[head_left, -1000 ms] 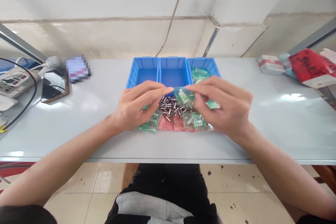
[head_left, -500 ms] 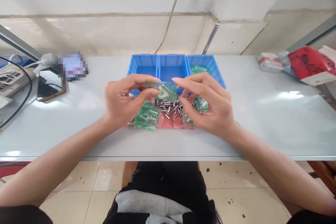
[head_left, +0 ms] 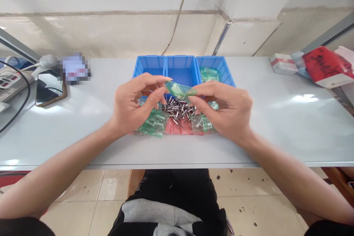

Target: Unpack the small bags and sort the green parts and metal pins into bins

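Observation:
Both hands hold a small clear green-tinted plastic bag (head_left: 178,90) with pale small pieces inside, raised above the table. My left hand (head_left: 136,103) is curled at the bag's left end, with the index fingertip and thumb at its edge. My right hand (head_left: 225,108) pinches the right end between thumb and fingers. Below the bag is a pile of metal screws (head_left: 178,108). Green bags of pale plugs (head_left: 153,123) lie to its left, and another clear bag of pieces (head_left: 201,122) to its right. Red plastic packets (head_left: 177,128) lie in front of the screws.
Three blue bins stand side by side behind my hands: a left bin (head_left: 151,64), a middle bin (head_left: 182,70) and a right bin (head_left: 225,72) holding green bags. A phone (head_left: 51,86) and power strip (head_left: 12,84) are leftward. A box (head_left: 283,63) and red package (head_left: 323,64) sit rightward.
My right hand has closed on the bag's right end, where its fingers were apart before. The bag has tilted, its right end lower. The left thumb has shifted off the bag's face toward its edge.

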`<state>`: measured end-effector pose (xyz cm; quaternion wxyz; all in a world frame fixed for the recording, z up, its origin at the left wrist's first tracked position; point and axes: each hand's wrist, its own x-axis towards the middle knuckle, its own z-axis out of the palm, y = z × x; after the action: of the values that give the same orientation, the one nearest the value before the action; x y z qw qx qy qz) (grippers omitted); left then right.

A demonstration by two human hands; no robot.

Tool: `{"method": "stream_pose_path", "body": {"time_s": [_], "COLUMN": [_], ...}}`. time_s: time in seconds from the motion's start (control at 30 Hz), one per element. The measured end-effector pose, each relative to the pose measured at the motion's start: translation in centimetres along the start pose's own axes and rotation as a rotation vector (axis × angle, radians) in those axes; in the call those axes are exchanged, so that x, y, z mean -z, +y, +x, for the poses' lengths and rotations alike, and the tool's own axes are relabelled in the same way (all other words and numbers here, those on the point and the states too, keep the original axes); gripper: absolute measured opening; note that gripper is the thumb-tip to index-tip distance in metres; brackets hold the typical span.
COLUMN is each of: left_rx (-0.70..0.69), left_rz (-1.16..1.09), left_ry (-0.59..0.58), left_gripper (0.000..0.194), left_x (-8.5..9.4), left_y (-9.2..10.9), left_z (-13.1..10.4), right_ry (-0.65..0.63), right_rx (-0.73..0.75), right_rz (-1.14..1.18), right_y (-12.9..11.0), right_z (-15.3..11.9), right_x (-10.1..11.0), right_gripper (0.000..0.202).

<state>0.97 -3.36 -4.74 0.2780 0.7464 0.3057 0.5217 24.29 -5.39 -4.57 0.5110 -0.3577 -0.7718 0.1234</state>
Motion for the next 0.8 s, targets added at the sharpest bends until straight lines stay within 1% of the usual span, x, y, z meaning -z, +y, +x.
{"method": "stream_pose_path", "body": {"time_s": [0.1,0.2,0.3,0.43,0.6,0.67,0.8], "left_rx": [0.02,0.032,0.051,0.101,0.07,0.081,0.115], "left_rz": [-0.008,-0.037,-0.117,-0.172,-0.161,-0.148,-0.175], "left_ry": [0.018,0.02,-0.015,-0.089,-0.146,-0.16,-0.155], "left_gripper": [0.015,0.006,0.012,0.017,0.016,0.014,0.011], "left_x": [0.04,0.17,0.3,0.44,0.69,0.73,0.76], "left_y": [-0.29,-0.61,-0.7,-0.42,-0.1,0.02,0.23], "left_z": [0.15,0.35,0.52,0.47,0.32,0.35,0.46], "right_ry": [-0.002,-0.028,-0.05,-0.069,-0.127,-0.14,-0.129], "right_rx": [-0.087,-0.106,-0.107,-0.151,-0.245,-0.269,-0.261], "right_rz": [0.084,0.094,0.092,0.145,0.272,0.3,0.332], "right_y": [-0.45,-0.75,-0.77,-0.52,-0.27,-0.32,-0.57], "right_z": [-0.06,-0.16,-0.2,-0.08,0.16,0.18,0.09], "right_x": [0.01,0.06,0.04,0.06,0.28,0.37,0.39], "right_gripper": [0.01,0.009,0.007,0.007,0.006,0.016,0.049]}}
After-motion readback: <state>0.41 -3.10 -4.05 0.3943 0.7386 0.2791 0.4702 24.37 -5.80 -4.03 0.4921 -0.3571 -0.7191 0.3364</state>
